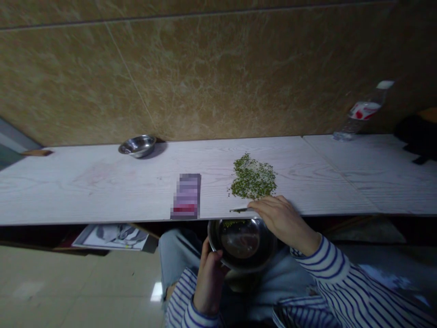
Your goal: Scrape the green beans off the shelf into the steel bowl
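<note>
My left hand (210, 275) grips the rim of a large steel bowl (269, 255), held just below the table's front edge. Some small green beans (234, 224) lie in the bowl along its far side. On the tabletop above it, a loose patch of green beans (252, 177) is spread out. With fingers closed, my right hand (278, 218) holds a thin, flat, card-like piece (241, 210) close to the edge, between the patch and the bowl. A few beans lie by that piece. Its exact kind is too small to make out.
A blurred-out phone-shaped item (186, 196) lies left of the beans. Against the tiled wall stands a small steel bowl (138, 146). A clear plastic bottle (362, 111) and a black item (418, 136) are at the right. Below the tabletop (102, 196) is an open drawer (112, 237).
</note>
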The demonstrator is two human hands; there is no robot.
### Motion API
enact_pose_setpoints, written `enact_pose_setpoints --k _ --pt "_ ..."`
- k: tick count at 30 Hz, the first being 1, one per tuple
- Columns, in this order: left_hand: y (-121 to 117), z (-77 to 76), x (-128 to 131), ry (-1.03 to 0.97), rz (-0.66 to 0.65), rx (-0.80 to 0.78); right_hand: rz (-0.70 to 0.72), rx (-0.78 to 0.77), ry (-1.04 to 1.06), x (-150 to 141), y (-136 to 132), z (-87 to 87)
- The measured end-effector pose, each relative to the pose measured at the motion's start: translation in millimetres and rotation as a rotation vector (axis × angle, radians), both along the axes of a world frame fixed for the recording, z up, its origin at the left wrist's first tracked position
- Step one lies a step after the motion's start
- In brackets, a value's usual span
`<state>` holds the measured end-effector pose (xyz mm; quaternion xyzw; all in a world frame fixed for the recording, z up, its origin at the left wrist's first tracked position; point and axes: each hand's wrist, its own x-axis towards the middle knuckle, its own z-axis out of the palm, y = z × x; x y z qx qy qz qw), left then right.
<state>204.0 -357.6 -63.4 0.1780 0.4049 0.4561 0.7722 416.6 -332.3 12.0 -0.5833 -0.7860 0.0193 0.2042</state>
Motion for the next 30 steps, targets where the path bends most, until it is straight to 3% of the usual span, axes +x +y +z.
enact_pose_setpoints --k 8,20,27,30 --pt "-3.1 4.4 4.8 0.037 -0.028 0.002 -0.109 0.026 -0.047 -2.5 -1.9 -0.6" --pt "-3.9 -7.0 5.6 -0.004 -0.036 0.027 0.016 0.044 -0.036 -21.0 -25.1 -4.4" --pt "-2.0 -8.8 1.7 -0.015 -0.034 0.006 -0.101 0.108 -0.071 -16.3 -15.2 -7.2" --pt "1.7 -5.1 -0.8 -0.010 -0.014 -0.015 -0.082 0.110 -0.080 -20.8 -9.0 -8.2"
